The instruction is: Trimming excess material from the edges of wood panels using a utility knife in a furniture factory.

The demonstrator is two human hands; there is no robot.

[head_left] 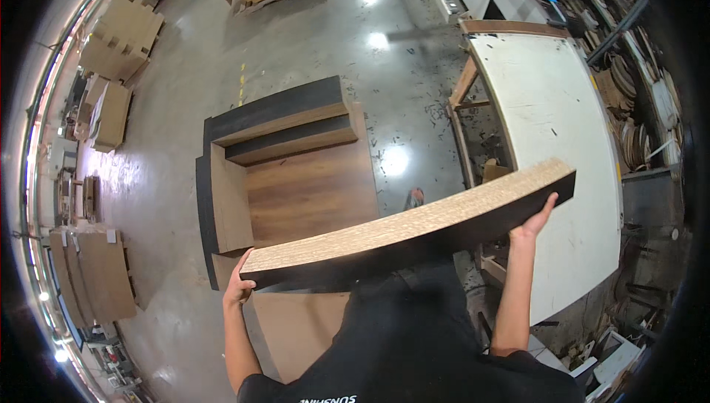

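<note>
A long stack of particleboard strips [414, 218], raw chip edges on top and a black side toward me, spans the space in front of my body. My left hand [237, 282] grips its left end, thumb on the near black side. Around the lower side near the right end, my right hand [538, 218] is closed, with its thumb up the black side. The right end is higher in view, above a white-topped table [551, 122]. Beyond the stack lies a brown wood-grain panel [310, 200], partly hidden by it.
Black-edged board stacks [274, 111] lie along the wood-grain panel's far and left sides. A tan board [299, 325] lies by my left arm. Cartons [122, 33] and brown board stacks [92, 273] stand at left. Dark scraps litter the concrete floor [414, 78] near the table.
</note>
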